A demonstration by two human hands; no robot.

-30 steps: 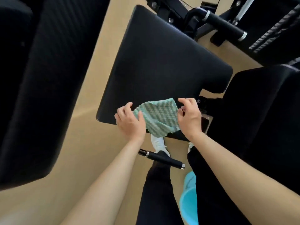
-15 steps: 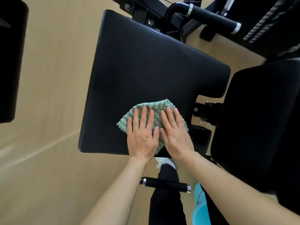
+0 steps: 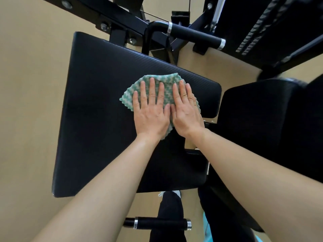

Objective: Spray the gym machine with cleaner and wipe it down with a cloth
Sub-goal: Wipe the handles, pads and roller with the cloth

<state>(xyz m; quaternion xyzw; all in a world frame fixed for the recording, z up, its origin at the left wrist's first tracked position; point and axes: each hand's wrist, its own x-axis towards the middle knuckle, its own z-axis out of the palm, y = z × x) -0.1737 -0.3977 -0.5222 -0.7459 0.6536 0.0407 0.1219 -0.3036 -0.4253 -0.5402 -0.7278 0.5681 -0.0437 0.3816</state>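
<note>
A green-and-white checked cloth [image 3: 163, 79] lies spread on the black ribbed seat pad [image 3: 97, 110] of the gym machine, toward the pad's far right part. My left hand [image 3: 150, 114] and my right hand [image 3: 187, 112] rest side by side on the cloth, palms down and fingers stretched flat, pressing it against the pad. Most of the cloth is hidden under my hands; only its far edge and left corner show. No spray bottle can be clearly made out.
A second black pad [image 3: 262, 128] stands close on the right. A black grip handle [image 3: 194, 34] and the bolted steel frame [image 3: 111, 14] lie beyond the seat. Another handle [image 3: 160, 222] sits below, by my dark trouser leg [image 3: 169, 210]. A turquoise object [image 3: 206, 224] shows at the bottom right. The floor is tan.
A second ago both hands held the cloth up by its edges at the pad's near end. They laid it flat on the pad and have slid it away from me, farther up the pad.
</note>
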